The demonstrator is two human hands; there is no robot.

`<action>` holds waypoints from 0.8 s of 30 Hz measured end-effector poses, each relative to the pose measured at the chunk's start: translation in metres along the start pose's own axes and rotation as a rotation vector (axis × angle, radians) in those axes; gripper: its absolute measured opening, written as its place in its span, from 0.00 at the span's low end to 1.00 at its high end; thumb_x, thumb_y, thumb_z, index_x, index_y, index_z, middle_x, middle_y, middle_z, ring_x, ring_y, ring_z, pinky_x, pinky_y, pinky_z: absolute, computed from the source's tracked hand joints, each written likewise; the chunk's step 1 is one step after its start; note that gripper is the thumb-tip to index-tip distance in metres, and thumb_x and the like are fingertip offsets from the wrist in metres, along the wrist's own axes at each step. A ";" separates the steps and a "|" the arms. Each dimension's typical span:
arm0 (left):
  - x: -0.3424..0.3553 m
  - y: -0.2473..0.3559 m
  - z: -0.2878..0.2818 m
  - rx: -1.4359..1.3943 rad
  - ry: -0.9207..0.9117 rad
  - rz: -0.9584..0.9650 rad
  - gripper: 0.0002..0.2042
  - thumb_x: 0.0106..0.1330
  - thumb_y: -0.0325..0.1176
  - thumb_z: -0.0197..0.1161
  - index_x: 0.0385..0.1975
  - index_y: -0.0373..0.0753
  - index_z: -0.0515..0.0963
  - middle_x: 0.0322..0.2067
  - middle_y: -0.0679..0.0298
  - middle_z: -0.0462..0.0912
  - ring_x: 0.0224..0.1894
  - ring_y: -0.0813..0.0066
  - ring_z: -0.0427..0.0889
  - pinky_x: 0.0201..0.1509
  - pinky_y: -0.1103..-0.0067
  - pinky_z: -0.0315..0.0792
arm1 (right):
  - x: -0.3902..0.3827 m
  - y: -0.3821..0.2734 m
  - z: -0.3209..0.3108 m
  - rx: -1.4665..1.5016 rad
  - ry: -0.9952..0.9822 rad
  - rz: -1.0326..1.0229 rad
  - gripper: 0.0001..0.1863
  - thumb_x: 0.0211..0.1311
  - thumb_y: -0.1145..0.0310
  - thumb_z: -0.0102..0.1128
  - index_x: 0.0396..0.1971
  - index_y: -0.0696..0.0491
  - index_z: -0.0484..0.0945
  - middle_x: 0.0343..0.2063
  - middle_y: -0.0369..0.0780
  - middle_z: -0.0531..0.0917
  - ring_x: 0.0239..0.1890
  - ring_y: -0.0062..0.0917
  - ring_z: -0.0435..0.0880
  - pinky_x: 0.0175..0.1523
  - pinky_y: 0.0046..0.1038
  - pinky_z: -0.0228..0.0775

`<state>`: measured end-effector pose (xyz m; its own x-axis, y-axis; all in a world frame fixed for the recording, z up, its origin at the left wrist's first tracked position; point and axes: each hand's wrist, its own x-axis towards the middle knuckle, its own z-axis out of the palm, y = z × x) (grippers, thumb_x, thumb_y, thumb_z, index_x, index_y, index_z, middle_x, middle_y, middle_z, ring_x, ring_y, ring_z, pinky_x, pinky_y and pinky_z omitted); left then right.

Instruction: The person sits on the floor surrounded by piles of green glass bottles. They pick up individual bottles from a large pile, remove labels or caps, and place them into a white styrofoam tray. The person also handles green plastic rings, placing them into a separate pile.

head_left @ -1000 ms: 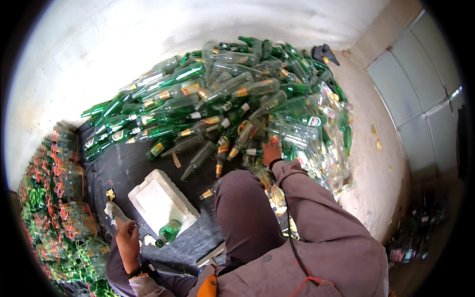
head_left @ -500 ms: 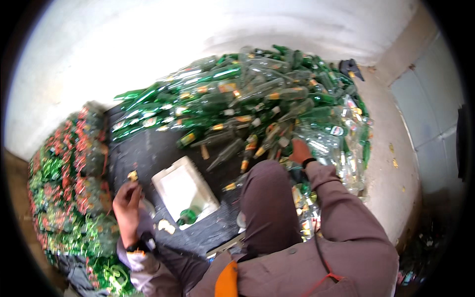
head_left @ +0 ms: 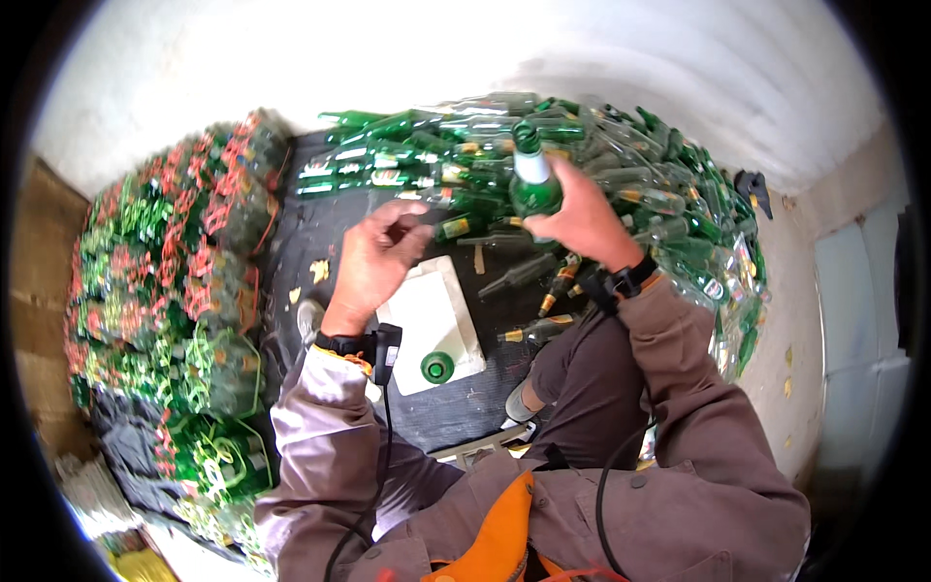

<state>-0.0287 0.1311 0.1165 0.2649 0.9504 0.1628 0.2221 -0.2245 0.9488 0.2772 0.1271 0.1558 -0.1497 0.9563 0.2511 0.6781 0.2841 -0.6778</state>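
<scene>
My right hand (head_left: pixel 587 209) is closed around the body of a green glass bottle (head_left: pixel 535 186) with a pale band at its neck, raised above the heap of bottles (head_left: pixel 630 175). To its left, my left hand (head_left: pixel 376 260) hovers with bent, slightly blurred fingers apart, and I see nothing in them. Just below that hand lies a white rectangular block or tray (head_left: pixel 427 315). Another green bottle (head_left: pixel 437 368) stands upright at its near end, seen from above by its mouth.
Stacked bundles of green and clear bottles tied with red and green strips (head_left: pixel 184 262) fill the left side. A black sheet (head_left: pixel 310 223) covers the floor, with yellowish scraps (head_left: pixel 319 271) on it. A pale wall (head_left: pixel 291 58) rises behind. My knee and shoes are near the block.
My right hand has come up from the heap at the right with a green bottle in it. My left hand has moved up and right, over the white block. The view has shifted.
</scene>
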 end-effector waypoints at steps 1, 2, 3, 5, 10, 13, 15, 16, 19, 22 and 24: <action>-0.003 0.003 0.002 -0.011 -0.077 0.000 0.19 0.67 0.25 0.70 0.57 0.36 0.77 0.32 0.69 0.82 0.32 0.85 0.79 0.37 0.85 0.74 | -0.002 -0.007 0.020 0.052 -0.046 0.028 0.37 0.48 0.68 0.75 0.60 0.56 0.71 0.49 0.45 0.83 0.49 0.31 0.83 0.57 0.34 0.74; -0.004 0.013 0.002 -0.054 -0.094 -0.003 0.24 0.65 0.29 0.73 0.60 0.39 0.76 0.29 0.70 0.79 0.30 0.86 0.75 0.35 0.85 0.72 | -0.002 -0.012 0.037 0.102 -0.088 -0.004 0.36 0.48 0.68 0.75 0.60 0.56 0.71 0.48 0.45 0.83 0.48 0.30 0.84 0.56 0.33 0.75; -0.007 0.023 0.001 -0.096 -0.123 -0.003 0.28 0.62 0.33 0.76 0.63 0.41 0.74 0.26 0.72 0.77 0.27 0.87 0.72 0.33 0.85 0.70 | -0.006 -0.018 0.052 0.154 -0.119 -0.027 0.36 0.48 0.69 0.75 0.60 0.56 0.72 0.46 0.45 0.84 0.47 0.29 0.84 0.55 0.32 0.75; -0.010 0.025 -0.007 -0.123 -0.093 0.018 0.31 0.61 0.35 0.77 0.65 0.41 0.73 0.25 0.74 0.73 0.27 0.87 0.69 0.31 0.84 0.67 | -0.006 -0.034 0.079 0.246 -0.195 -0.030 0.36 0.47 0.67 0.74 0.59 0.57 0.72 0.47 0.47 0.84 0.49 0.36 0.85 0.57 0.34 0.75; -0.008 0.027 -0.012 0.095 0.010 0.069 0.22 0.63 0.37 0.75 0.54 0.37 0.80 0.25 0.62 0.79 0.25 0.77 0.76 0.31 0.76 0.71 | -0.014 -0.051 0.125 0.278 -0.335 0.007 0.35 0.43 0.69 0.77 0.56 0.53 0.74 0.44 0.45 0.84 0.48 0.40 0.85 0.55 0.36 0.76; -0.011 0.026 -0.015 0.255 -0.007 0.177 0.14 0.64 0.38 0.74 0.41 0.33 0.82 0.22 0.59 0.80 0.24 0.73 0.77 0.29 0.75 0.72 | -0.021 -0.042 0.142 0.239 -0.409 0.013 0.36 0.42 0.67 0.80 0.55 0.53 0.74 0.45 0.45 0.85 0.48 0.39 0.86 0.54 0.36 0.76; -0.012 0.016 -0.016 0.476 -0.100 0.151 0.15 0.65 0.40 0.71 0.36 0.34 0.79 0.25 0.50 0.83 0.28 0.52 0.83 0.32 0.65 0.75 | -0.022 -0.038 0.146 0.252 -0.479 0.023 0.33 0.43 0.66 0.81 0.51 0.54 0.76 0.44 0.46 0.85 0.48 0.40 0.86 0.52 0.35 0.76; -0.014 0.010 -0.013 0.544 -0.119 0.138 0.15 0.65 0.41 0.71 0.36 0.35 0.78 0.26 0.49 0.83 0.30 0.48 0.83 0.33 0.63 0.75 | -0.025 -0.027 0.154 0.257 -0.504 0.013 0.30 0.45 0.65 0.81 0.49 0.55 0.76 0.43 0.46 0.84 0.47 0.39 0.86 0.52 0.35 0.76; -0.020 -0.001 -0.012 0.670 -0.182 0.088 0.17 0.65 0.44 0.68 0.38 0.36 0.75 0.27 0.47 0.82 0.34 0.41 0.82 0.36 0.57 0.74 | -0.025 -0.026 0.154 0.170 -0.594 -0.057 0.28 0.49 0.67 0.79 0.49 0.56 0.77 0.45 0.47 0.84 0.46 0.39 0.86 0.51 0.36 0.77; -0.025 -0.015 -0.010 0.689 -0.260 0.065 0.17 0.64 0.43 0.67 0.39 0.36 0.72 0.28 0.48 0.82 0.35 0.40 0.82 0.37 0.54 0.72 | -0.025 -0.021 0.151 0.049 -0.644 -0.090 0.28 0.51 0.69 0.75 0.53 0.57 0.76 0.47 0.48 0.83 0.46 0.39 0.86 0.51 0.38 0.77; -0.027 -0.024 -0.007 0.705 -0.300 0.067 0.16 0.64 0.41 0.66 0.40 0.36 0.72 0.29 0.48 0.83 0.36 0.41 0.82 0.38 0.54 0.73 | -0.025 -0.012 0.155 0.009 -0.631 -0.056 0.29 0.53 0.70 0.73 0.56 0.58 0.75 0.47 0.49 0.83 0.45 0.40 0.86 0.51 0.39 0.78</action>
<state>-0.0479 0.1121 0.0912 0.5195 0.8536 0.0378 0.7158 -0.4589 0.5263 0.1608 0.1105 0.0506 -0.5821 0.7956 -0.1680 0.6514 0.3326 -0.6820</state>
